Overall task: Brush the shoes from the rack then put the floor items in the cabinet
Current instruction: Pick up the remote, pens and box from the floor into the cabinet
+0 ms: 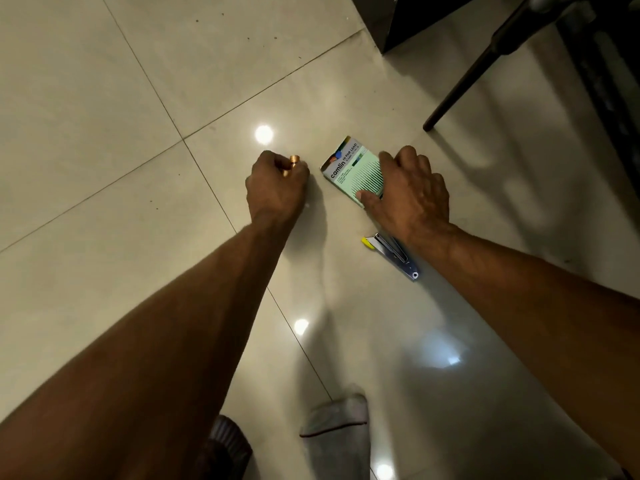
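Glossy cream tiles make up the floor, seen from above by a person bending down. A dark chair leg stands far right. Both bare arms reach forward. The right hand lies spread over a green lead box on the floor, thumb at its near edge, probably to lift it. The left hand is curled round a small copper-coloured cylinder, only its tip showing. A stapler lies on the floor just nearer than the box, partly under the right wrist. These look like floor items bound for the cabinet, which is not clearly visible.
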